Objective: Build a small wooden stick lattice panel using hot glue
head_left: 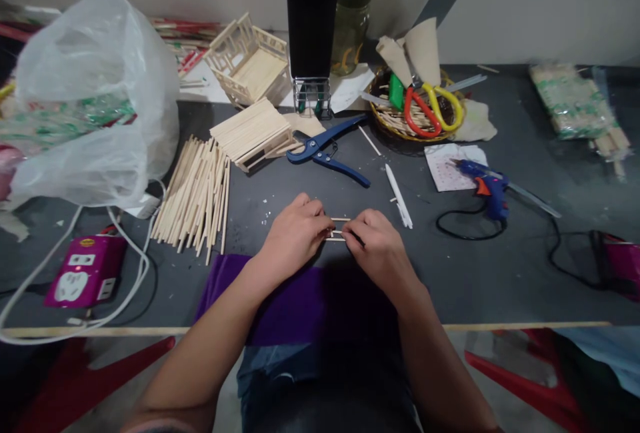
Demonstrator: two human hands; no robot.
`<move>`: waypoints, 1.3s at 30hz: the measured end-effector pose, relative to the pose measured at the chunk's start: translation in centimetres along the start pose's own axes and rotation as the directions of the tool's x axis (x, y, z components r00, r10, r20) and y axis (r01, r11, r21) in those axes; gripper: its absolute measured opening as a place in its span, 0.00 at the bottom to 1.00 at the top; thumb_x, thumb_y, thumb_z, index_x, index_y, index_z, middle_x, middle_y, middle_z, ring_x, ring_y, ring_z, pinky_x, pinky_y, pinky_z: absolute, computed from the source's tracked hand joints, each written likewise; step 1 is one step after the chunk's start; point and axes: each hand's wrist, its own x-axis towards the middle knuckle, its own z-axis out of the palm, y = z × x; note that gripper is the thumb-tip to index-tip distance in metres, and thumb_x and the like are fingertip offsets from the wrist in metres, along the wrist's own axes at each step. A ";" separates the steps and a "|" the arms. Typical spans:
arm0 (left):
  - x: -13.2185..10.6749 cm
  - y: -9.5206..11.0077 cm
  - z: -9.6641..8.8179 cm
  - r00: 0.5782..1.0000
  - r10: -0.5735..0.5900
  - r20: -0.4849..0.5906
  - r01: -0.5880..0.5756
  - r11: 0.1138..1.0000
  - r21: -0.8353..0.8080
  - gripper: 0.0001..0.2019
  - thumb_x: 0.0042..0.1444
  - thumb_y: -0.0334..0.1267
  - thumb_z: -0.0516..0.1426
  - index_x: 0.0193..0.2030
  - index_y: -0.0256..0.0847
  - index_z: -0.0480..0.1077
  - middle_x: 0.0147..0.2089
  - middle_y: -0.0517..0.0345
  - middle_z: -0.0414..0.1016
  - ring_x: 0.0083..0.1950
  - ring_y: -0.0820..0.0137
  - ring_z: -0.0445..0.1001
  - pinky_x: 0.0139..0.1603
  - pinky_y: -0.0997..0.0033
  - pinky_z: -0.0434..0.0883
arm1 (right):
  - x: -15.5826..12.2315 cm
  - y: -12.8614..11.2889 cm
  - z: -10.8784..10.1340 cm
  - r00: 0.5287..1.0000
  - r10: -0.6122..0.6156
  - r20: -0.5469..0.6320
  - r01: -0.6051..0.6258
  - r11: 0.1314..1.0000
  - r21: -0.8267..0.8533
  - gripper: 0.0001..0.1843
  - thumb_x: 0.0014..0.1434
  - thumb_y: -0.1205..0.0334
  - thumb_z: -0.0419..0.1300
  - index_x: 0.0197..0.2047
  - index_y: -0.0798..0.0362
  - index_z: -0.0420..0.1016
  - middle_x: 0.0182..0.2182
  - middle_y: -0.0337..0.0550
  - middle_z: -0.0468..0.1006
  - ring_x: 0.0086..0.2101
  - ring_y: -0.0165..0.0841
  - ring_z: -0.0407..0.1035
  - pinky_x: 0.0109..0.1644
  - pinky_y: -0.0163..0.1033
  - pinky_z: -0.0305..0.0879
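My left hand [296, 234] and my right hand [379, 246] meet close together over the dark table near its front. Between their fingertips lies a small frame of thin wooden sticks [342, 220], its ends covered by my fingers. Each hand is closed, pinching one side of this frame. Beyond my hands rests a blue ratchet cutter [315, 148] with its jaws apart. A white pen [399, 196] lies past my right hand. Loose wooden sticks [195, 196] are heaped to the left of my left hand, beside a stick-built panel [253, 130].
A blue glue gun [493, 190] with a trailing cord lies right, near a basket [415, 133] holding scissors [423, 113]. Left are a plastic bag [100, 53] and a purple power socket [87, 272]. A small stick-built box [255, 73], black upright object [313, 13] and green bottle [354, 6] stand behind.
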 end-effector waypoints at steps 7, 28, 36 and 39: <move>0.3 0.2 0.4 1.000 0.026 -0.011 -0.026 1.000 -0.010 0.12 0.65 0.33 0.53 0.35 0.39 0.77 0.32 0.53 0.71 0.38 0.65 0.63 0.35 0.66 0.63 | -0.6 0.2 -1.5 0.982 0.131 -0.139 -0.114 0.986 0.121 0.12 0.65 0.65 0.52 0.39 0.49 0.78 0.34 0.45 0.74 0.37 0.37 0.69 0.43 0.42 0.65; 1.0 0.7 2.1 0.991 0.112 -0.073 -0.101 0.985 0.142 0.15 0.65 0.35 0.53 0.28 0.37 0.73 0.30 0.52 0.70 0.36 0.65 0.62 0.34 0.65 0.62 | -1.4 0.6 0.0 0.976 0.212 -0.043 -0.204 0.969 0.139 0.11 0.64 0.65 0.54 0.34 0.49 0.76 0.32 0.42 0.75 0.37 0.36 0.69 0.42 0.39 0.62; 1.1 0.6 2.2 0.986 0.122 -0.109 -0.107 0.985 0.136 0.13 0.63 0.34 0.56 0.26 0.38 0.72 0.29 0.54 0.70 0.36 0.66 0.62 0.32 0.67 0.60 | -1.3 0.7 0.1 0.983 0.178 -0.050 -0.172 0.979 0.108 0.12 0.65 0.64 0.54 0.34 0.49 0.77 0.31 0.42 0.74 0.37 0.36 0.69 0.42 0.39 0.62; 1.1 0.6 2.1 0.990 0.113 -0.089 -0.102 0.988 0.120 0.13 0.63 0.34 0.55 0.27 0.38 0.73 0.29 0.54 0.70 0.36 0.66 0.62 0.32 0.67 0.59 | -1.2 0.7 0.1 0.983 0.174 -0.050 -0.168 0.980 0.102 0.12 0.65 0.64 0.54 0.33 0.49 0.77 0.31 0.42 0.74 0.37 0.36 0.69 0.42 0.39 0.62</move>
